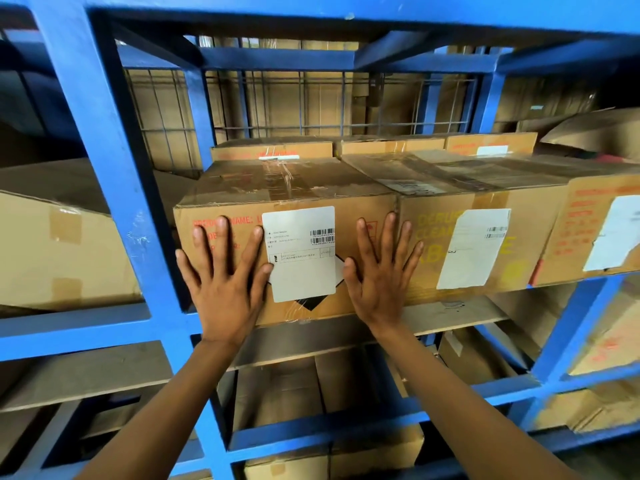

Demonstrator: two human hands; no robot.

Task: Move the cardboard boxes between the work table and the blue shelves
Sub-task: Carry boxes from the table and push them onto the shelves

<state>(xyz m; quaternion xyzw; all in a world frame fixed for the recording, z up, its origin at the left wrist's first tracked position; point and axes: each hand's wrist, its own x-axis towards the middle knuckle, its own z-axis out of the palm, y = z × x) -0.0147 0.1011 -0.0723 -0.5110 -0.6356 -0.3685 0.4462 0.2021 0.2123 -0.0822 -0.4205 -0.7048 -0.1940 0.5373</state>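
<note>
Forearms reaching up from 6 o'clock, both hands laid flat against the front face of one cardboard box (pixel 242 188). Left hand (pixel 225 282) spread wide at 8 o'clock of the white shipping label (pixel 299 252), fingers straight, gripping nothing. Right hand (pixel 381 275) spread the same way at 3 o'clock of that label, its outer fingers reaching onto the neighbouring box (pixel 485 244). Box sat on the cardboard-lined level of the blue shelf frame (pixel 114 188), just beside the upright at 9 o'clock and touching the neighbour at 3 o'clock, with more cartons behind at 12 o'clock. Probably the seating step: pushing the box home onto the shelf. Next called for an even shove from both palms, kept square so the corner cleared the upright, then letting go
</note>
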